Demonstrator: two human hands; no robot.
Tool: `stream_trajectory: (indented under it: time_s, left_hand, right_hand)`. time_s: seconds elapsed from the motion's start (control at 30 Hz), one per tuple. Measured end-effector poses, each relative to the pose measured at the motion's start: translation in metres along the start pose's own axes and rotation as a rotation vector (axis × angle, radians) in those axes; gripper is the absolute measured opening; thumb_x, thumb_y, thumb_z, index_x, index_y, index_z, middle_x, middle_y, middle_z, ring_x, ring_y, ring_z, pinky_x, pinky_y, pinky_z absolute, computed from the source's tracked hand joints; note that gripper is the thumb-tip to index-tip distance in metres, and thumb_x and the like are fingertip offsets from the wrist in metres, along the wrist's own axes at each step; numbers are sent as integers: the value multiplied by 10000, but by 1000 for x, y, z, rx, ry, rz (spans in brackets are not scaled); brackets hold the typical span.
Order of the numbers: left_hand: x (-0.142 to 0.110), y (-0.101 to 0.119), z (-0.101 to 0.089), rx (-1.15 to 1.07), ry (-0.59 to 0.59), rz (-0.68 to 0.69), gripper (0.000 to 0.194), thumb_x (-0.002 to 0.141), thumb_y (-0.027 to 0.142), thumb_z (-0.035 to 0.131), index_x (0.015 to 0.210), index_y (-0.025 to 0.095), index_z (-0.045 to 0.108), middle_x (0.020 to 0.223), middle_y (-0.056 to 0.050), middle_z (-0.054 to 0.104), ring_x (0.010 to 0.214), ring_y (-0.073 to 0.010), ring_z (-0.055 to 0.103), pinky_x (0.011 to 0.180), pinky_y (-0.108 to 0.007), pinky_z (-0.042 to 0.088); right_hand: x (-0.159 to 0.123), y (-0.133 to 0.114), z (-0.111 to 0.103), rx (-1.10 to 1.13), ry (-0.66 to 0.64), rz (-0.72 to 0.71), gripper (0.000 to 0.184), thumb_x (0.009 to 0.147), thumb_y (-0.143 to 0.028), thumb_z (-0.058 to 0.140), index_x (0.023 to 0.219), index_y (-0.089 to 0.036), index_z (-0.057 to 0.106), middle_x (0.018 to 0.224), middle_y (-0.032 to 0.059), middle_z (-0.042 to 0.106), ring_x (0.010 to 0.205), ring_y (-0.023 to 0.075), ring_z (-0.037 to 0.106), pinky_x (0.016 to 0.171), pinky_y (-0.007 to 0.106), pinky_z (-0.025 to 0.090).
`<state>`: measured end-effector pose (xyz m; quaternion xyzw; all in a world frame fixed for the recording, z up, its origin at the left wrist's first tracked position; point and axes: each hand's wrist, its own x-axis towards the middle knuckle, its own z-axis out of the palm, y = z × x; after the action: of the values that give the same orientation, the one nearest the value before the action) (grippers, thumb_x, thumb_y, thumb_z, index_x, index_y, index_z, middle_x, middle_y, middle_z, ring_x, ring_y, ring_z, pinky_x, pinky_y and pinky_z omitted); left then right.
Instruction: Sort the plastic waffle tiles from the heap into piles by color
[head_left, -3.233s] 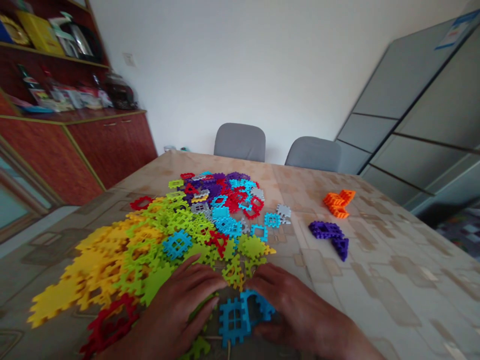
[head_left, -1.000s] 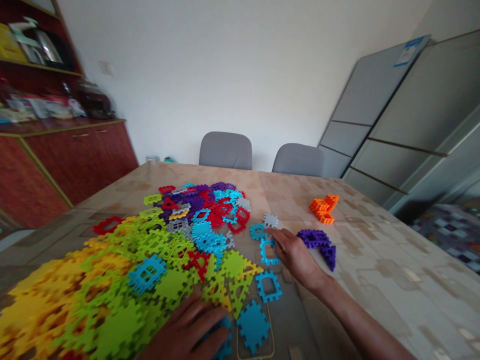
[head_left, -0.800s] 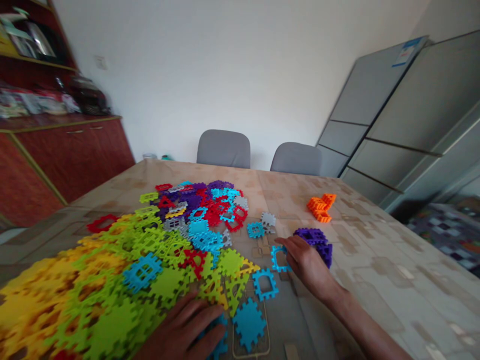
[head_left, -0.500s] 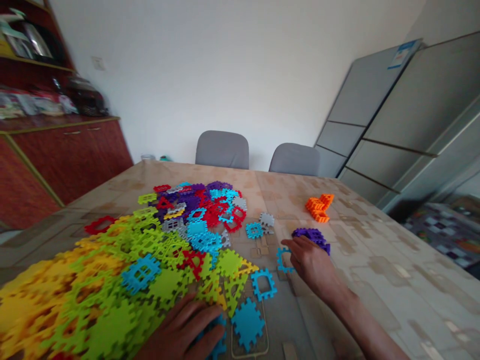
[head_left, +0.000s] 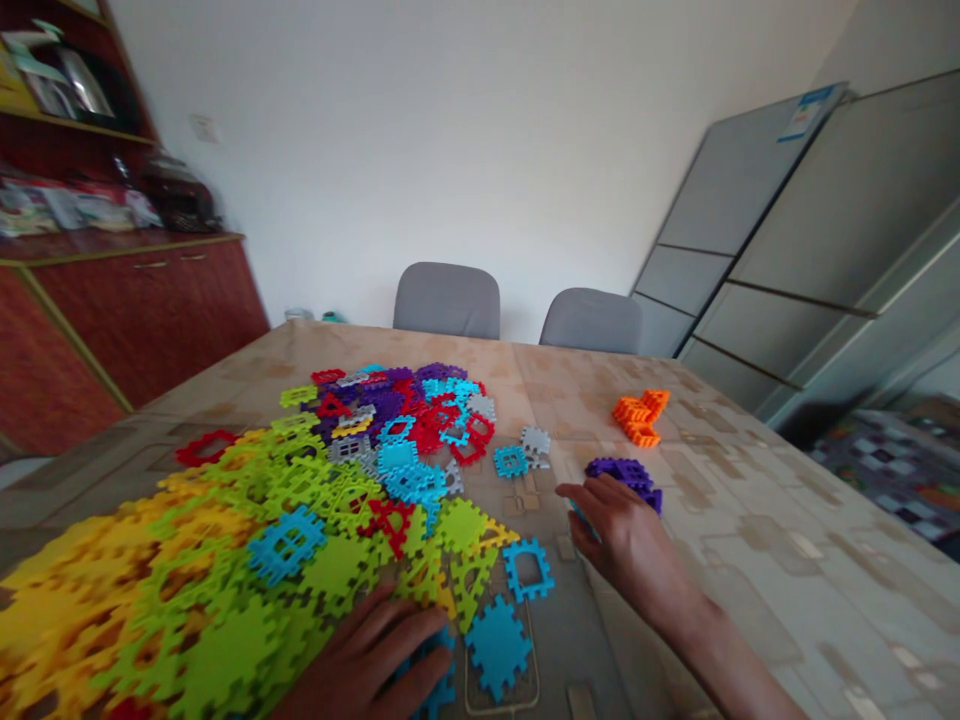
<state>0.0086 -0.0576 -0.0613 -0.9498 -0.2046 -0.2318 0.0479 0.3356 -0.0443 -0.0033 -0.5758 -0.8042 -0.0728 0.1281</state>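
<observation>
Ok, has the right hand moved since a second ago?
Yes. The right hand has shifted rightward, away from the blue window piece beside the grey ones, and now partly covers the purple stack.

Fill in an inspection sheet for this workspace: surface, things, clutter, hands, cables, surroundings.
Surface: patterned table, partly hidden under the pieces.
Things: left hand over a blue piece; right hand at a mostly hidden blue piece; solid blue tile and blue frame lie between the hands.
Clutter: mixed-colour pile, overlapping; purple pieces just beyond the right hand; orange pieces farther off.
Hands: both bare; grip unclear on either.
Cables: nothing seen.
Surroundings: two grey chairs at the far edge; red-brown cabinet left, grey cupboards right.
</observation>
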Motion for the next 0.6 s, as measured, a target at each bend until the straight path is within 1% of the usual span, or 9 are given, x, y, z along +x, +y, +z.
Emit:
stream_trajectory:
  time_s: [0.1,0.2,0.27,0.33,0.4,0.43,0.5,0.57,0.6]
  left_hand:
    - [-1,0,0,-11,-7,0,332,911,236,643,1238,287,626,1295,12,689,1133,-176,624,1144,-257,384]
    - [-1,1,-1,2,-12,7,318,909,216,634,1222,274,639,1299,9,684,1149,-174,612,1155,-258,371]
    - [-1,1,-1,16,-14,11,312,915,204,617,1219,272,642,1299,12,684,1153,-170,609,1162,-262,364]
    - [0,1,-2,25,-24,12,319,914,201,609,1223,276,638,1298,18,688,1152,-169,613,1163,-268,366]
    - [0,1,-3,28,-32,14,337,899,202,618,1228,277,631,1299,18,692,1147,-175,621,1157,-272,377]
    - [1,2,-3,28,-35,12,352,889,197,625,1232,275,627,1302,17,693,1148,-178,625,1157,-274,377]
    - [1,2,-5,21,-37,17,377,872,184,632,1239,273,620,1313,15,690,1152,-178,629,1166,-273,363]
    - [0,1,-5,11,-31,18,376,872,185,634,1236,277,619,1328,17,683,1163,-169,630,1172,-261,346]
    - [0,0,-6,6,-33,21,369,877,199,636,1237,282,618,1340,18,677,1169,-165,630,1171,-253,342]
  right_hand:
    - [-1,-4,3,-11,-104,45,271,878,-49,535,1041,-183,704,908,97,727,883,265,674,767,350,515]
    - [-2,-7,10,91,-204,52,256,924,-152,588,1159,-181,685,953,101,744,906,267,698,778,347,530]
    - [-3,-4,11,197,-198,45,287,974,-251,573,1239,-173,654,1007,118,746,925,264,703,802,361,536]
    - [-4,5,6,271,-158,19,301,990,-251,549,1265,-172,644,1047,132,736,959,264,690,833,382,535]
    - [-7,18,-1,336,-138,-21,319,960,-219,588,1272,-187,644,1128,141,714,1047,270,659,900,411,524]
    - [-8,24,-4,368,-154,-40,369,925,-213,635,1293,-195,634,1195,145,695,1111,277,636,950,433,509]
    - [-10,34,-6,423,-244,-64,545,831,-214,741,1356,-195,594,1337,156,635,1248,301,568,1056,483,453]
    - [-11,40,-4,453,-356,-76,695,757,-197,791,1409,-188,552,1414,161,587,1325,319,512,1111,512,406]
    - [-12,41,-2,464,-389,-86,717,742,-188,794,1415,-188,548,1422,160,582,1334,321,506,1117,514,402]
